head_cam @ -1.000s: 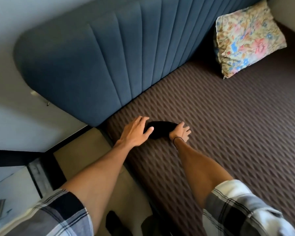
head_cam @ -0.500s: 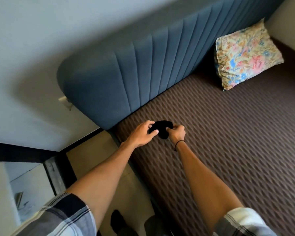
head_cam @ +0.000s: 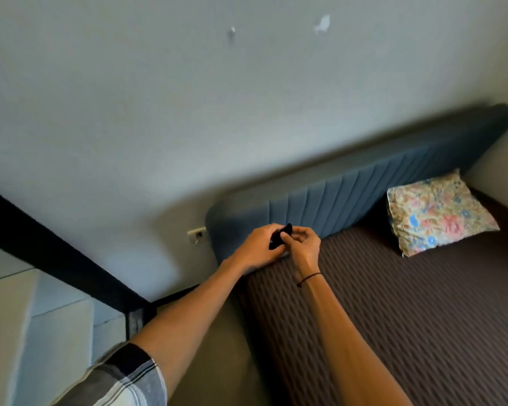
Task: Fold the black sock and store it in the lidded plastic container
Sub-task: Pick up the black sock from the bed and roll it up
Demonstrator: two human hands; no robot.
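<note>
Both hands, left hand (head_cam: pixel 257 244) and right hand (head_cam: pixel 302 244), are pinching the bundled black sock (head_cam: pixel 280 236) above the bed (head_cam: pixel 393 317), each grip closed on it, probably keeping its fold together.

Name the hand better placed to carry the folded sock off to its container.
Left, tentatively. The left hand wraps most of the black sock, while the right hand only pinches its edge. No container shows in this view, so its side cannot weigh in.

Matt cloth sock (head_cam: pixel 281 236), ribbed bedspread (head_cam: pixel 408 317) (headboard (head_cam: pixel 349 197) upholstered, approx. velvety).
</note>
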